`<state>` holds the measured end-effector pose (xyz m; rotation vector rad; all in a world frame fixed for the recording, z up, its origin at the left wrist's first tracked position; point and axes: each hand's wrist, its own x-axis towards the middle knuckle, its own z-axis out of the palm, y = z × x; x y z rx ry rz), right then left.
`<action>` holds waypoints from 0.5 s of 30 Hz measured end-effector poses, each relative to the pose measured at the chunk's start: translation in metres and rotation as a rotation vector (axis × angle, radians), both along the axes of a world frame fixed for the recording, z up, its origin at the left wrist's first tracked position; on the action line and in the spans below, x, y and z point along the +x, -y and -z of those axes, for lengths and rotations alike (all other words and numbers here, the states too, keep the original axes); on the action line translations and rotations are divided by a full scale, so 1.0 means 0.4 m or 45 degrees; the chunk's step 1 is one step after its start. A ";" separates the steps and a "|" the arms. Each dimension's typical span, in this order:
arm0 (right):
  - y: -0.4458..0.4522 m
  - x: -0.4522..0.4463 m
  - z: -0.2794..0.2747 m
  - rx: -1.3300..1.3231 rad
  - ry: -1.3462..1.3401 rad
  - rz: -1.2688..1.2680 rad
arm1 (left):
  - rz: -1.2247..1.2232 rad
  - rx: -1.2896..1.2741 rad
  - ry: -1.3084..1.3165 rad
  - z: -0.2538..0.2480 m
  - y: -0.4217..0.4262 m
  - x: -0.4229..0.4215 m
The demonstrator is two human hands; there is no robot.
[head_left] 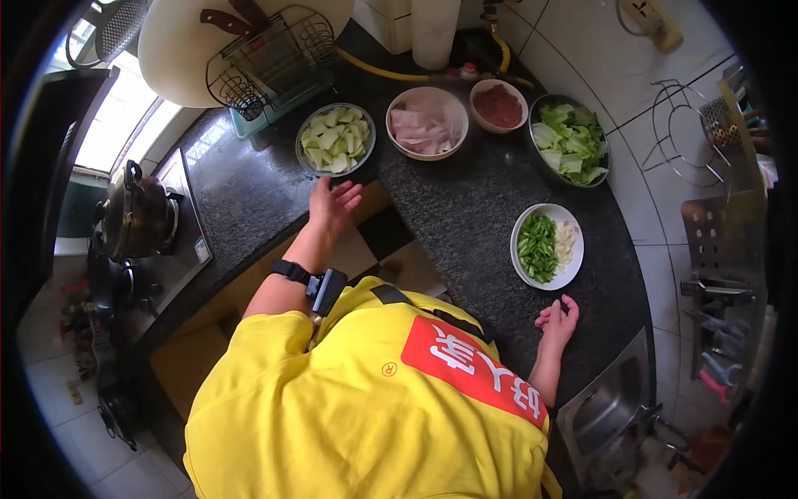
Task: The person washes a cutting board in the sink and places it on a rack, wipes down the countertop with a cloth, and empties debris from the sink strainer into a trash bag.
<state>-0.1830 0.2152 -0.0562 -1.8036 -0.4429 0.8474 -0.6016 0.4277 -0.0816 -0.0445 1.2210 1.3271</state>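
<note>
My left hand (332, 205) is held palm up with its fingers apart, just below a glass plate (371, 146) of pale green sliced vegetable (334, 140). Nothing lies in that hand. Near the lower rim of a white bowl (517, 264), my right hand (559, 318) has its fingers loosely bent and apart, holding nothing visible. In this bowl, chopped green pieces (538, 248) fill one side and minced pale bits, probably garlic (566, 244), the other.
Along the back of the dark counter (465, 224) stand a bowl of sliced pale meat (426, 125), a smaller bowl of red minced meat (499, 106) and a bowl of cut leafy greens (572, 143). A pot (135, 214) is on the stove at left; a sink (611, 407) lies lower right.
</note>
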 end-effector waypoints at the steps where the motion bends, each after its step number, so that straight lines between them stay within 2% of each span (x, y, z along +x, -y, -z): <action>1: 0.012 0.001 0.005 0.005 -0.043 0.015 | 0.024 0.081 -0.003 0.046 -0.010 -0.030; 2: 0.020 0.001 0.000 0.005 -0.038 0.028 | 0.038 0.082 0.002 0.045 -0.017 -0.039; 4: 0.035 0.001 -0.010 0.043 -0.145 0.083 | 0.089 0.152 -0.247 0.044 -0.039 -0.044; 6: 0.052 0.003 -0.013 0.050 -0.138 0.110 | 0.195 0.245 -0.156 0.110 -0.069 -0.102; 9: 0.078 0.002 -0.025 0.053 -0.130 0.118 | 0.192 0.183 -0.304 0.105 -0.084 -0.104; 11: 0.090 -0.006 -0.039 0.047 -0.128 0.106 | 0.211 0.099 -0.349 0.055 -0.084 -0.098; 15: 0.127 -0.008 -0.037 0.083 -0.162 0.125 | 0.253 -0.095 -0.396 0.108 -0.141 -0.144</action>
